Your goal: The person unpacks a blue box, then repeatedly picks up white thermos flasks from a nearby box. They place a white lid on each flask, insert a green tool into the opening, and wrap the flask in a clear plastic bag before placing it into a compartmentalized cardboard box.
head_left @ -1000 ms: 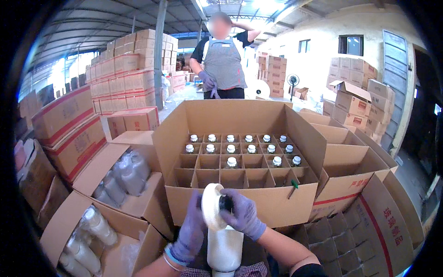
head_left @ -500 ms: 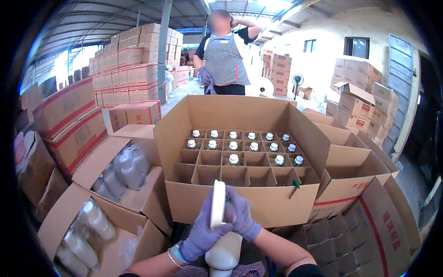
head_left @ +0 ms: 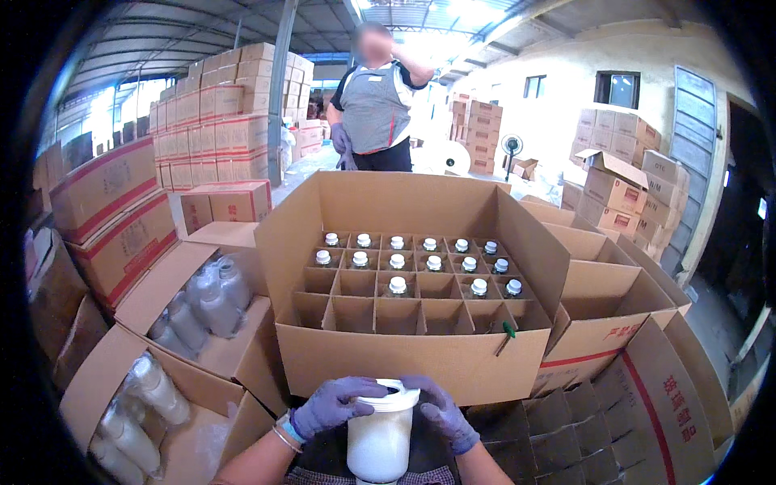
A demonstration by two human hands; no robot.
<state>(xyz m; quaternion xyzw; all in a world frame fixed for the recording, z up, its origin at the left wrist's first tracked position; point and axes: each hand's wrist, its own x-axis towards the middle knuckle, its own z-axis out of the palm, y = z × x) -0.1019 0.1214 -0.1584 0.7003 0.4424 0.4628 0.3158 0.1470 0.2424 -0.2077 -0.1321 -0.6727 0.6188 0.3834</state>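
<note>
A whitish jar-like container [head_left: 380, 444] stands upright close to my body, behind the front wall of a large carton. A thick white ring-shaped rim or lid [head_left: 402, 394], dark at its middle, is at its top. My left hand [head_left: 335, 408], gloved in purple, curls its fingers over the rim's left side. My right hand [head_left: 443, 414], gloved alike, grips the right side. Whether the ring is separate from the container, I cannot tell. Just ahead, the divided carton [head_left: 408, 360] holds several white-capped bottles [head_left: 397, 285], mostly in its far rows.
Open cartons with plastic-wrapped bottles [head_left: 218, 299] stand at the left. A green-handled tool [head_left: 507, 333] sticks up at the divided carton's front edge. Cardboard dividers [head_left: 582, 432] lie at lower right, beside open cartons [head_left: 618, 295]. A co-worker [head_left: 376, 109] stands beyond.
The white round piece, edge-on between my hands before, now lies nearly level at the container's top. My hands have moved apart to its two sides. My view has shifted slightly.
</note>
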